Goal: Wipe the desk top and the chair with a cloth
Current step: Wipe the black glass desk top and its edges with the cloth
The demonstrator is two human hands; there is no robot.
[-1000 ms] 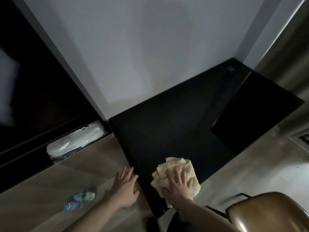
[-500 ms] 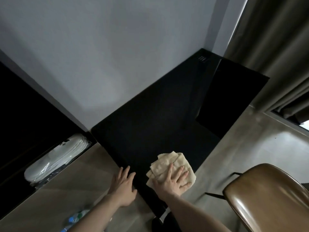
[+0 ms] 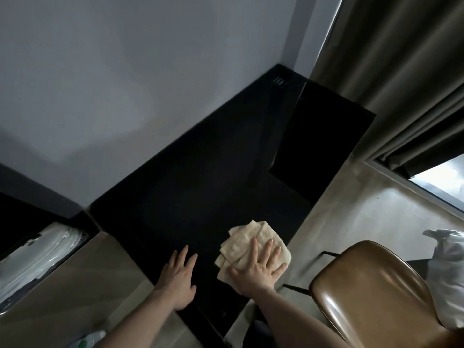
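Observation:
A black desk top (image 3: 200, 177) runs from the near edge to the far wall corner. A folded cream cloth (image 3: 244, 241) lies on its near right part. My right hand (image 3: 258, 268) presses flat on the cloth, fingers spread and straight. My left hand (image 3: 178, 275) rests flat on the desk's near left edge, fingers straight, holding nothing. A brown leather chair (image 3: 371, 297) stands at the lower right, its seat beside my right forearm.
A black side panel (image 3: 324, 136) stands at the desk's far right end. Grey curtains (image 3: 401, 79) hang at the right over a window. A white plastic bag (image 3: 449, 270) sits behind the chair. White wrapped items (image 3: 37, 249) lie in a dark shelf at left.
My right hand has slid the cloth rightward along the desk's near edge. The view has swung right, bringing the chair, curtains and bag further in. My left hand stays on the desk edge.

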